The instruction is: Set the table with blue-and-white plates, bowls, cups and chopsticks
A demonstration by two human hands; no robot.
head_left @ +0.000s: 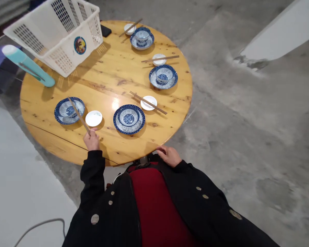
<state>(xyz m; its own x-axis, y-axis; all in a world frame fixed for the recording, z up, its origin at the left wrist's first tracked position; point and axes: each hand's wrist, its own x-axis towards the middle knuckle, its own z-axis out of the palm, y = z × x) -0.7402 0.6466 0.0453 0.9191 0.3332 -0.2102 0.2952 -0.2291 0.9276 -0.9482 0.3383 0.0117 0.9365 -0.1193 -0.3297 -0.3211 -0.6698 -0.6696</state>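
My left hand is closed around the lower end of a pair of chopsticks. Their far tips reach over a blue-and-white bowl on a patterned plate at the table's left. Just right of the chopsticks lies a small white dish. My right hand rests at the table's front edge, holding nothing, its fingers loosely bent. Nearest ahead of it are a bowl on a plate and a white dish with chopsticks laid across.
Along the right of the round wooden table stand two more bowls on plates, with dishes and chopsticks. A white plastic basket, a turquoise cylindrical object and a black phone occupy the back left. A white pillar rises beyond.
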